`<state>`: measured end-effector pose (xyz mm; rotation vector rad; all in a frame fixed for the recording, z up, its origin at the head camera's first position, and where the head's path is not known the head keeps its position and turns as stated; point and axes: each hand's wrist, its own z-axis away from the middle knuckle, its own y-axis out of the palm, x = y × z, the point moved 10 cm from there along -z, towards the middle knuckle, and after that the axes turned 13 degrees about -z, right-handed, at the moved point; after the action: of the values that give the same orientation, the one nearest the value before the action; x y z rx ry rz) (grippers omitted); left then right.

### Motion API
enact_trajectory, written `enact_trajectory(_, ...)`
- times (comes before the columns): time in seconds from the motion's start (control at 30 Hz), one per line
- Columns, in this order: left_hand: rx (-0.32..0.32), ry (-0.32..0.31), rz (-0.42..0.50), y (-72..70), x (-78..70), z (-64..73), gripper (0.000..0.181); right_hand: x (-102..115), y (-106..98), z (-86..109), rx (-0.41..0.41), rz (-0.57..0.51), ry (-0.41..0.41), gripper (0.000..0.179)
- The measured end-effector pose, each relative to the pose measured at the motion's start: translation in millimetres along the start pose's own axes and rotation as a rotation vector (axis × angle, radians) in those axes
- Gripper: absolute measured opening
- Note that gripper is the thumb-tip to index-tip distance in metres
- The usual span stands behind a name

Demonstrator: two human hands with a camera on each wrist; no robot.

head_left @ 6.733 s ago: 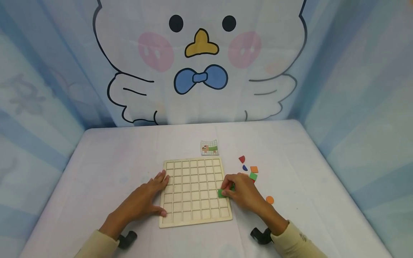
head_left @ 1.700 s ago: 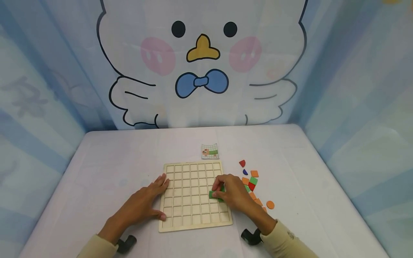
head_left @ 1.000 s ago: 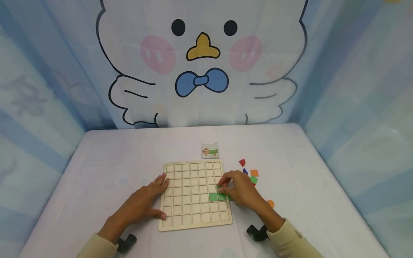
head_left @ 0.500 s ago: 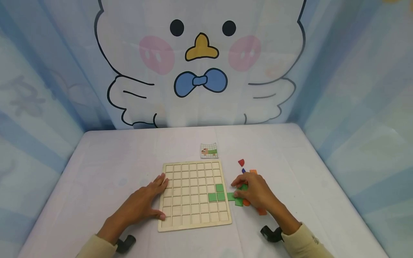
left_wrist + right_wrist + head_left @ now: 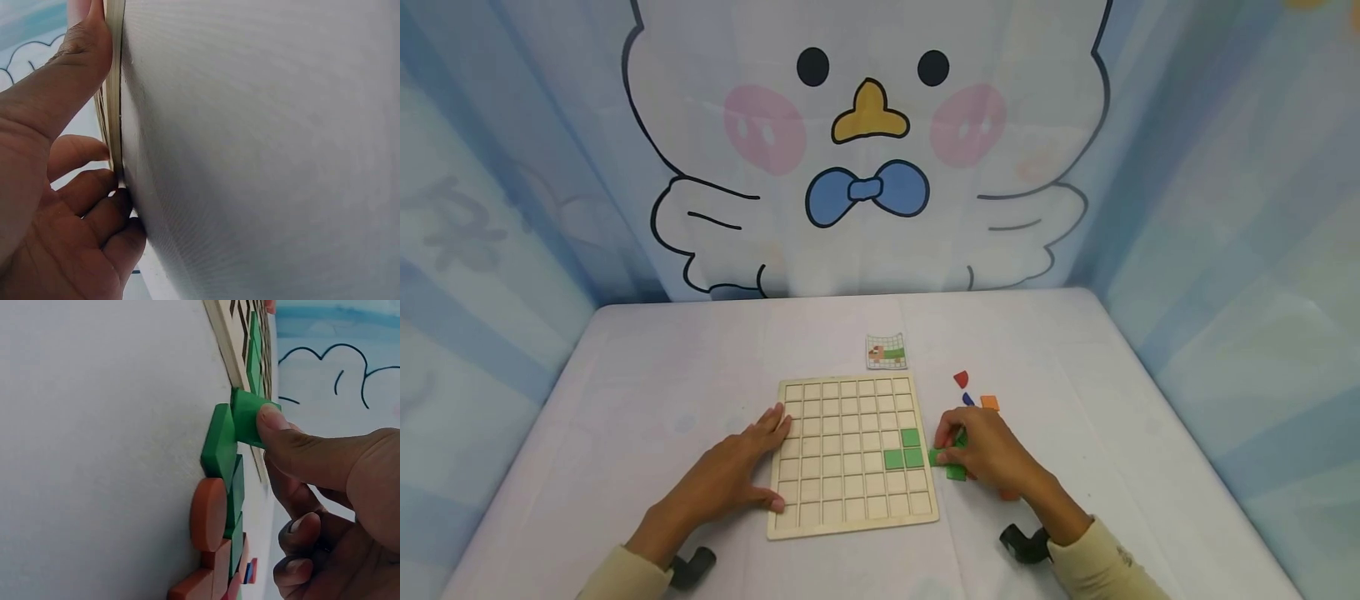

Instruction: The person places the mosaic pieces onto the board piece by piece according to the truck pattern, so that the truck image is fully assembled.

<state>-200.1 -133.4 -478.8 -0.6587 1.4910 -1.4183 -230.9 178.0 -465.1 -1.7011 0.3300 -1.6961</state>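
Observation:
My left hand (image 5: 741, 458) rests along the left edge of a wooden grid board (image 5: 850, 505), its thumb and spread fingers touching the rim. Three green square tiles (image 5: 913, 457) fill cells at the board's right side. Just beyond the right rim, my right hand (image 5: 988, 450) pinches another green square tile (image 5: 249, 415); in the right wrist view it is tilted, with the thumb on its face. Under and beside that hand lie more green tiles (image 5: 220, 444) and an orange round piece (image 5: 209, 514), partly hidden in the head view.
A small picture card (image 5: 886, 352) lies behind the board. Beyond my right hand are a red piece (image 5: 961, 379), a blue piece (image 5: 967, 399) and an orange square tile (image 5: 990, 402). White cloth covers the table (image 5: 700, 358), with printed curtains around it.
My right hand has put green tiles into right-side cells, let go, moved right to the loose pieces and taken hold of another green tile. My left hand stays on the board's edge.

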Motion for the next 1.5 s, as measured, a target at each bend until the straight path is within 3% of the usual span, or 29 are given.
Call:
enact_trajectory(0.3,-0.008,0.009,-0.012,-0.7,-0.9,0.5,0.118,18,-10,-11.9,-0.084,-0.054,-0.062,0.023)
enact_trajectory(0.63,-0.005,0.015,-0.007,1.5,-1.0,-2.1,0.119,41,16,-35.7,-0.04,-0.064,-0.139,0.022)
enact_trajectory(1.1,-0.004,0.005,-0.009,2.7,-0.5,-1.8,0.12,36,41,-41.4,0.001,0.049,-0.074,0.022)
enact_trajectory(1.27,-0.005,0.006,-0.01,2.3,0.2,-1.4,0.12,37,36,-40.8,-0.018,0.014,-0.086,0.019)
enact_trajectory(1.5,-0.012,0.007,-0.026,1.7,0.7,-0.3,0.12,22,8,-30.7,-0.063,-0.044,-0.038,0.016)
